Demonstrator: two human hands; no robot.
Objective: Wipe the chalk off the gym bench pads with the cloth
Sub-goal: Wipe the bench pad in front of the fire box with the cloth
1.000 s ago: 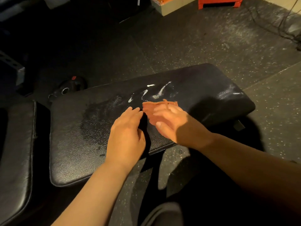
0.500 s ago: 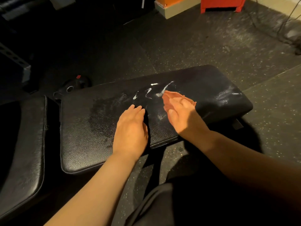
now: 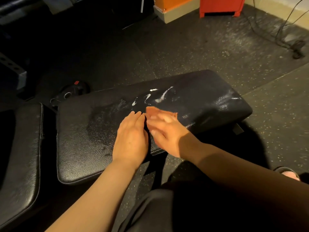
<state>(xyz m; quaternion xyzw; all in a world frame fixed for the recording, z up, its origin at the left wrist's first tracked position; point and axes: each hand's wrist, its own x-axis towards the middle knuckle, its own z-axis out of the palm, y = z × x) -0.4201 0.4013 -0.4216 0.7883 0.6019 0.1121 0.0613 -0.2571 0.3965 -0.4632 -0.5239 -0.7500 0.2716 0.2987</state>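
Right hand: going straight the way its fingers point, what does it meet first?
Probably the fingertips of the left hand, right beside its own; just beyond lie the white chalk streaks on the bench pad. Blur makes the line uncertain.

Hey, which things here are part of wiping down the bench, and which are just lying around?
Part of the job:
orange cloth under the right hand; left hand flat on the bench pad; white chalk smears; second pad at left.

Just lying about:
weight plate on the floor; red stand; orange-topped box; cables.
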